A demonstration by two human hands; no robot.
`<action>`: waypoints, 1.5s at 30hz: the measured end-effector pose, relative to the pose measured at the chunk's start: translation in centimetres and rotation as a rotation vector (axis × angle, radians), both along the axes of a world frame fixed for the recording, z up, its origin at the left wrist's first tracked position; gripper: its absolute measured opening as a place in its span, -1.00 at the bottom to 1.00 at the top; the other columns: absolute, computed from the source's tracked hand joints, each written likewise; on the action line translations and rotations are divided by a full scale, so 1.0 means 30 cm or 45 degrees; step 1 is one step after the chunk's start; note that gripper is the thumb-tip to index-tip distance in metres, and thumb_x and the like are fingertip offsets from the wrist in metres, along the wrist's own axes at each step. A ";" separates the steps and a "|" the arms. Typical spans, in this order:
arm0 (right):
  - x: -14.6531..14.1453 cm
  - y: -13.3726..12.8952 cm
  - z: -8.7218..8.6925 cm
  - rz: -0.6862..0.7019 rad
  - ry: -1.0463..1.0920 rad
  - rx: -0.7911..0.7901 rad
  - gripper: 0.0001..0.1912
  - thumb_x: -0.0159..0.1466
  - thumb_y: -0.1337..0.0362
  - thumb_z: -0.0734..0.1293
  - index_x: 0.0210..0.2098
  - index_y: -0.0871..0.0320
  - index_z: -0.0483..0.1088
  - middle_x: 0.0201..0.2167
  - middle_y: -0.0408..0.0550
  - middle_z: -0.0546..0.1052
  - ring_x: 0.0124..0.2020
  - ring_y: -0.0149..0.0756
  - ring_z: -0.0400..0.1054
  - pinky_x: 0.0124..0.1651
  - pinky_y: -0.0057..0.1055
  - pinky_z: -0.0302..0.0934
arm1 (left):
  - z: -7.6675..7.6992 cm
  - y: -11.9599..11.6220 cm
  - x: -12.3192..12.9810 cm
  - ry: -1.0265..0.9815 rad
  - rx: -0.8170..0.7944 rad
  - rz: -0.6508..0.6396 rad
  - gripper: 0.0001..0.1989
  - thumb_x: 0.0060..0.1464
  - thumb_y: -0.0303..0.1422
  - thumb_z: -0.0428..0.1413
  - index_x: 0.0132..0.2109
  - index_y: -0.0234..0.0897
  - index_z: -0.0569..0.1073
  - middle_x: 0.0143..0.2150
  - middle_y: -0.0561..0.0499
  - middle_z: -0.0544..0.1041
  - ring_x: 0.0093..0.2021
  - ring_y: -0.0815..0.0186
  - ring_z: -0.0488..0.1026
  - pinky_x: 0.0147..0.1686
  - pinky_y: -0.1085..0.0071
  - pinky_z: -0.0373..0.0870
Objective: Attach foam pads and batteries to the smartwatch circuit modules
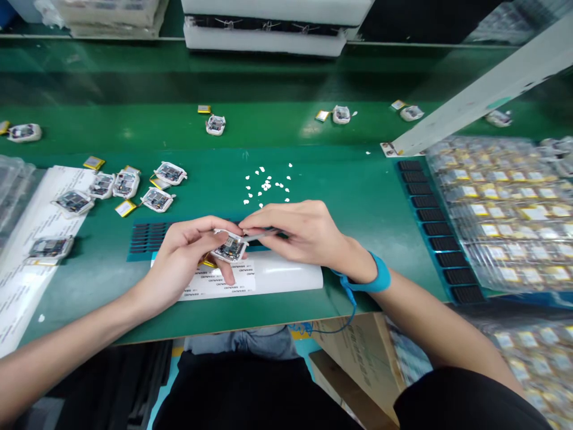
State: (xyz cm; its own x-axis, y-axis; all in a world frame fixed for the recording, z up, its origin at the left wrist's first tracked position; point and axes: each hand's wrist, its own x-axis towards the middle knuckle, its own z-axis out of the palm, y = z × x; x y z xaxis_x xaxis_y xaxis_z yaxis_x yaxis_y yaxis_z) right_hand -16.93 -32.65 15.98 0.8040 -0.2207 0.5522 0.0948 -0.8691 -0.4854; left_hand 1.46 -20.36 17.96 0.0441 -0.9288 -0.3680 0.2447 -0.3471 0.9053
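Note:
A white-cased device with an exposed circuit board (230, 246) is held by my left hand (185, 254), its thumb on the board and other fingers around and beneath it. A yellow battery (208, 260) shows beside that hand. My right hand (299, 230), with a blue band at the wrist, is closed on a thin grey tool (262, 235), whose tip is at the device's right edge. Beneath both hands lies a white printed sheet (286, 272). Behind it is a strip of black pads (150, 237), partly hidden by my left hand.
Small white pieces (266, 185) are scattered beyond my hands. Several devices with batteries (126, 183) lie at the left. At right are more black pads (436, 229), clear trays (514, 209) and a slanted white post (483, 83). More devices (215, 125) line the strip behind.

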 end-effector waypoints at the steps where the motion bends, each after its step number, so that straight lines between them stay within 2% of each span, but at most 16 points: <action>1: 0.004 -0.003 0.002 -0.016 -0.005 0.051 -0.83 0.40 0.40 0.27 -0.10 0.21 0.49 -0.24 -0.15 0.63 -0.31 -0.54 0.49 -0.28 -0.62 0.30 | 0.000 -0.002 0.000 -0.014 0.002 0.025 -0.88 0.17 -0.39 0.16 -0.22 -0.34 0.57 -0.33 -0.02 0.63 -0.61 0.33 0.54 -0.50 0.42 0.48; 5: 0.015 -0.020 0.003 -0.258 -0.033 0.147 -0.87 0.37 0.35 0.35 -0.17 0.25 0.54 -0.47 -0.21 0.55 -0.54 -0.59 0.29 -0.45 -0.58 0.14 | -0.003 -0.004 0.000 -0.079 0.030 0.098 -0.86 0.16 -0.36 0.18 -0.19 -0.35 0.57 -0.35 -0.01 0.64 -0.60 0.34 0.54 -0.47 0.44 0.46; 8: 0.016 -0.040 -0.003 -0.491 0.003 0.191 -0.89 0.33 0.33 0.37 -0.21 0.23 0.55 -0.58 -0.28 0.45 -0.62 -0.58 0.13 -0.50 -0.53 0.03 | -0.002 -0.001 -0.001 -0.091 0.042 0.110 -0.84 0.16 -0.35 0.18 -0.18 -0.34 0.57 -0.32 -0.03 0.65 -0.60 0.32 0.54 -0.47 0.41 0.46; 11: 0.013 -0.058 -0.009 -0.616 0.080 0.206 -0.87 0.28 0.43 0.33 -0.21 0.20 0.52 -0.59 -0.31 0.43 -0.66 -0.57 0.07 -0.50 -0.51 0.00 | 0.001 0.001 -0.003 -0.093 0.050 0.090 -0.84 0.15 -0.34 0.18 -0.19 -0.35 0.57 -0.32 -0.04 0.65 -0.61 0.31 0.54 -0.48 0.40 0.46; 13: 0.011 -0.064 -0.010 -0.654 0.085 0.164 -0.79 0.24 0.50 0.28 -0.19 0.20 0.49 -0.50 -0.27 0.53 -0.63 -0.54 0.18 -0.48 -0.50 0.08 | 0.000 0.002 -0.004 -0.097 0.050 0.074 -0.84 0.16 -0.33 0.18 -0.19 -0.34 0.57 -0.33 -0.04 0.65 -0.61 0.32 0.54 -0.48 0.41 0.45; 15: 0.009 -0.061 -0.009 -0.630 0.045 0.073 -0.72 0.24 0.54 0.22 -0.14 0.21 0.47 -0.30 -0.17 0.63 -0.47 -0.46 0.41 -0.39 -0.50 0.22 | -0.002 0.002 -0.004 -0.099 0.044 0.069 -0.84 0.17 -0.33 0.17 -0.18 -0.33 0.56 -0.34 -0.03 0.65 -0.59 0.32 0.55 -0.47 0.42 0.44; 16: 0.008 -0.056 -0.008 -0.579 0.024 0.015 -0.70 0.27 0.55 0.20 -0.12 0.21 0.47 -0.18 -0.12 0.64 -0.32 -0.41 0.50 -0.32 -0.49 0.29 | -0.004 0.002 -0.003 -0.097 0.038 0.069 -0.85 0.18 -0.33 0.17 -0.17 -0.32 0.56 -0.35 -0.02 0.65 -0.58 0.31 0.56 -0.46 0.43 0.44; 18: 0.005 -0.040 -0.006 -0.417 0.028 -0.113 -0.68 0.33 0.54 0.18 -0.06 0.21 0.48 0.01 -0.08 0.59 -0.03 -0.36 0.52 -0.19 -0.49 0.36 | -0.006 0.002 -0.002 -0.092 0.023 0.073 -0.86 0.18 -0.34 0.16 -0.16 -0.31 0.53 -0.37 0.00 0.64 -0.55 0.30 0.58 -0.45 0.44 0.45; 20: 0.000 -0.018 -0.007 -0.283 0.077 -0.257 -0.72 0.38 0.48 0.21 -0.01 0.18 0.47 0.08 -0.11 0.56 0.04 -0.38 0.50 -0.27 -0.56 0.36 | -0.008 0.001 -0.002 -0.084 0.009 0.064 -0.88 0.18 -0.34 0.16 -0.17 -0.31 0.50 -0.39 0.02 0.64 -0.56 0.30 0.57 -0.45 0.44 0.45; 23: -0.008 0.010 -0.013 -0.243 0.089 -0.478 -0.73 0.40 0.45 0.25 0.03 0.14 0.46 0.05 -0.20 0.58 -0.15 -0.49 0.56 -0.50 -0.59 0.22 | -0.011 -0.001 -0.004 -0.071 0.012 0.019 -0.87 0.18 -0.34 0.15 -0.14 -0.28 0.45 -0.44 0.05 0.62 -0.61 0.32 0.54 -0.46 0.43 0.46; 26: -0.013 0.018 -0.013 -0.247 0.077 -0.638 -0.75 0.41 0.47 0.23 -0.02 0.14 0.47 -0.02 -0.26 0.61 -0.38 -0.56 0.51 -0.57 -0.55 0.16 | -0.012 -0.003 -0.007 -0.098 0.026 0.005 -0.79 0.18 -0.34 0.14 -0.04 -0.25 0.40 -0.53 0.11 0.58 -0.60 0.30 0.56 -0.43 0.43 0.47; 28: -0.015 0.016 -0.006 -0.252 0.092 -0.706 -0.77 0.41 0.46 0.23 -0.05 0.15 0.48 -0.06 -0.27 0.62 -0.47 -0.57 0.46 -0.60 -0.52 0.12 | -0.009 -0.003 -0.009 -0.147 0.002 0.036 -0.75 0.18 -0.34 0.15 -0.01 -0.25 0.38 -0.55 0.13 0.55 -0.59 0.29 0.57 -0.44 0.44 0.47; 33: -0.017 0.031 0.010 -0.279 0.063 -0.741 -0.78 0.41 0.46 0.23 -0.06 0.19 0.48 -0.08 -0.23 0.63 -0.44 -0.55 0.47 -0.58 -0.50 0.16 | 0.000 0.005 -0.027 -0.250 -0.142 0.140 -0.81 0.15 -0.32 0.20 -0.13 -0.25 0.38 -0.49 0.11 0.57 -0.55 0.26 0.60 -0.47 0.41 0.55; 38: -0.014 0.069 0.002 -0.317 0.147 -0.755 -0.72 0.41 0.48 0.17 0.00 0.26 0.46 -0.01 -0.12 0.61 -0.38 -0.49 0.52 -0.57 -0.46 0.21 | -0.025 0.024 -0.052 -0.248 -0.268 0.175 -0.77 0.11 -0.29 0.26 -0.19 -0.23 0.37 -0.43 0.08 0.58 -0.51 0.28 0.60 -0.47 0.40 0.59; 41: -0.013 0.083 0.001 -0.310 0.166 -0.763 -0.73 0.41 0.46 0.18 -0.01 0.31 0.46 -0.02 -0.04 0.61 -0.41 -0.45 0.52 -0.58 -0.45 0.23 | -0.040 0.034 -0.060 -0.344 -0.341 0.223 -0.81 0.12 -0.34 0.25 -0.21 -0.22 0.36 -0.44 0.10 0.56 -0.50 0.34 0.56 -0.50 0.45 0.57; 45: -0.019 0.090 0.011 -0.256 0.149 -0.792 -0.72 0.39 0.45 0.20 0.01 0.40 0.46 -0.02 0.14 0.60 -0.44 -0.36 0.52 -0.52 -0.40 0.34 | -0.033 0.043 -0.060 -0.529 -0.363 0.252 -0.87 0.15 -0.40 0.22 -0.25 -0.21 0.37 -0.46 0.13 0.54 -0.51 0.41 0.49 -0.54 0.54 0.47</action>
